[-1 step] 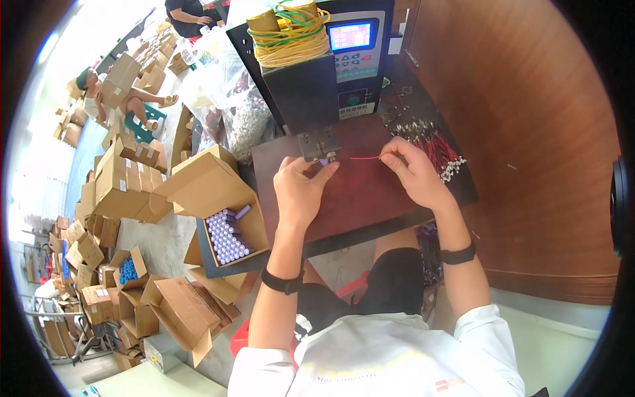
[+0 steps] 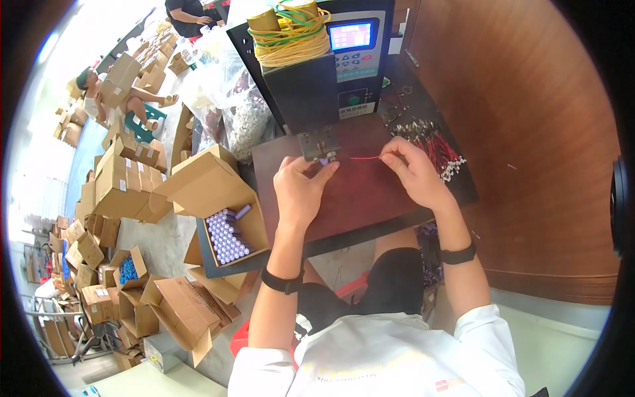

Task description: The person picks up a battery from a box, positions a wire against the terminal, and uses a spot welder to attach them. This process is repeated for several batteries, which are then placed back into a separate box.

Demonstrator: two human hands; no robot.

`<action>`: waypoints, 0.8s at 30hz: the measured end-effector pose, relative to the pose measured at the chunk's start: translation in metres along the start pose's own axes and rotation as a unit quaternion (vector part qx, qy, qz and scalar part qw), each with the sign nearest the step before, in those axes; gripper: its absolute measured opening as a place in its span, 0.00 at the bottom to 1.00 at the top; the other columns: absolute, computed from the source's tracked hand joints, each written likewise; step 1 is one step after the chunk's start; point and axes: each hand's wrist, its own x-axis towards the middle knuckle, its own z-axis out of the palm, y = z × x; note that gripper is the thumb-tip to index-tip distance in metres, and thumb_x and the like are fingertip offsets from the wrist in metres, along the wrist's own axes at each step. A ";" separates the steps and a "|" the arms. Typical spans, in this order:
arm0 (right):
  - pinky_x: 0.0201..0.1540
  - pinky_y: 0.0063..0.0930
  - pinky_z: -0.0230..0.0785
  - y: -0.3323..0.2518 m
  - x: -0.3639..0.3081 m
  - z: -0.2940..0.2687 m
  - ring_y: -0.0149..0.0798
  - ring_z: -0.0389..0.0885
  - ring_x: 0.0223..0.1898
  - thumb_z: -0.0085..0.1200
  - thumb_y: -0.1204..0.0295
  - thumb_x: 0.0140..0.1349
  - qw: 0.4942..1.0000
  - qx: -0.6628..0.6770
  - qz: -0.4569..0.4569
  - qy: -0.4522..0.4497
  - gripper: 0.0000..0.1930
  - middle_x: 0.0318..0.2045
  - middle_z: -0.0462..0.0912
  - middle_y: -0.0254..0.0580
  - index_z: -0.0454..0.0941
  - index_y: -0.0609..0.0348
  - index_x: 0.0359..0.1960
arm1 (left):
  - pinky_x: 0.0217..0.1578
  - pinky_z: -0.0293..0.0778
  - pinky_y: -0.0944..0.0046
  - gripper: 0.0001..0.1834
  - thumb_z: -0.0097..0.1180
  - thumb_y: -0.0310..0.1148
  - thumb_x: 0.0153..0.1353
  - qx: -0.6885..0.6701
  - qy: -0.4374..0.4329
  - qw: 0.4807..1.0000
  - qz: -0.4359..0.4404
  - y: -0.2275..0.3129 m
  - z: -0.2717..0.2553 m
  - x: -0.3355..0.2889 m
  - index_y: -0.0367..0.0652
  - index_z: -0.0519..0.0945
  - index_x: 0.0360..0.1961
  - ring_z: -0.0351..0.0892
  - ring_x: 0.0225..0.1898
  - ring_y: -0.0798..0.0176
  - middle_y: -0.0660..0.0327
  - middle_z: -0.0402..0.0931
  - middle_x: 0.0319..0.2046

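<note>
My left hand is closed on a small purple cylindrical battery cell, pinched between thumb and fingers right under the metal head of a black bench machine. Most of the cell is hidden by my fingers and the head. To the right, the thumb and fingers of my right hand pinch a thin red wire. Its free end points left toward the cell, with a gap between them. Both hands are over the dark red board.
Bundled red and black wires with white connectors lie at the board's right, beside a brown wooden panel. A carton of purple cells stands at left. Yellow wire coils top the machine. Two people and many cartons are farther left.
</note>
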 end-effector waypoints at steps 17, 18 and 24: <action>0.49 0.23 0.67 0.001 -0.005 0.000 0.26 0.73 0.43 0.54 0.70 0.77 0.998 0.044 0.042 0.016 0.08 0.38 0.76 0.32 0.78 0.64 0.42 | 0.39 0.78 0.57 0.15 0.77 0.35 0.54 -0.002 -0.023 0.999 -0.023 0.002 -0.001 0.000 0.39 0.88 0.39 0.83 0.35 0.55 0.54 0.85 0.31; 0.49 0.23 0.67 0.000 -0.007 0.001 0.26 0.73 0.43 0.54 0.70 0.77 0.998 0.043 0.042 0.018 0.08 0.38 0.76 0.32 0.78 0.64 0.42 | 0.39 0.78 0.59 0.16 0.76 0.35 0.54 -0.057 -0.015 0.998 -0.037 0.001 0.000 -0.001 0.37 0.86 0.38 0.84 0.34 0.57 0.54 0.85 0.31; 0.49 0.21 0.66 -0.001 -0.019 0.018 0.24 0.73 0.44 0.56 0.74 0.74 0.981 0.158 0.045 0.101 0.04 0.41 0.76 0.31 0.79 0.63 0.41 | 0.33 0.75 0.69 0.12 0.73 0.28 0.58 -0.092 0.008 0.995 -0.038 -0.013 0.005 -0.005 0.34 0.79 0.33 0.79 0.30 0.74 0.59 0.85 0.29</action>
